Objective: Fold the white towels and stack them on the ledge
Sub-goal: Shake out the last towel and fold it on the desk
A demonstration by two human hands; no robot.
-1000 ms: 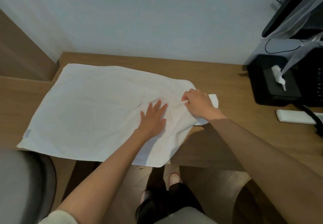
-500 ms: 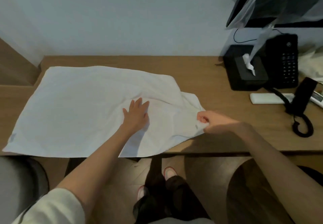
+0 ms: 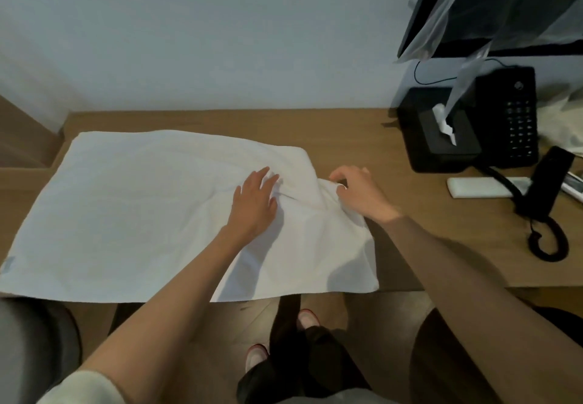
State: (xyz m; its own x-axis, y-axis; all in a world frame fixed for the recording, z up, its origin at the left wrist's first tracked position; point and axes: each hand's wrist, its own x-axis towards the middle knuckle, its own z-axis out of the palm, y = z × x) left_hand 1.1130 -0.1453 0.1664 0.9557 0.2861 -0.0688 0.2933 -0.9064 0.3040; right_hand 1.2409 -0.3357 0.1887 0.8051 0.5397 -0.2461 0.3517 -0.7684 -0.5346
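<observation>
A soft white towel (image 3: 135,214), roughly rectangular and creased toward its right side, lies spread on the wood-grain worktop (image 3: 435,239), with its near edge overhanging. The left hand (image 3: 255,206) presses flat on it, fingers (image 3: 262,179) straight. The right hand (image 3: 359,197) pinches the towel's right edge with curled fingers.

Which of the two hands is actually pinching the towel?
The right hand: it pinches the towel at its right edge, while the left hand only lies flat on top.
</observation>
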